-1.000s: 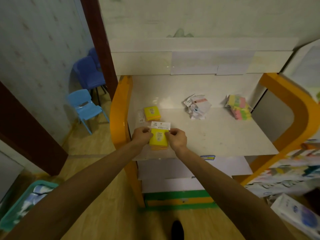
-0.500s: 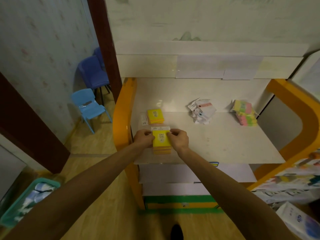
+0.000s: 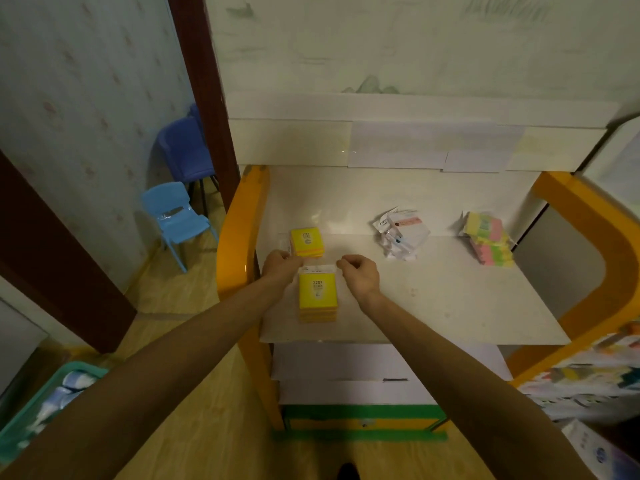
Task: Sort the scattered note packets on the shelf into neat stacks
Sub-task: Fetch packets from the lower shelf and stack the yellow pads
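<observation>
Here, at frame centre, the yellow stack [image 3: 318, 296] is squared: its header is pinched by the left hand [image 3: 280, 270]; the right hand [image 3: 358, 276], fingers curled, is held just beside, apparently not touching.

"2207" stands on the front yellow note packet [image 3: 318, 289] — other print there is too small.

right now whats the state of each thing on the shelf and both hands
front yellow stack: squared up, near the shelf's front edge
left hand: fingers at the top packet's white header
right hand: fingers curled, just off the header
back yellow stack: neat, untouched
white packets: loose heap
pastel packets: rough, skewed pile
</observation>
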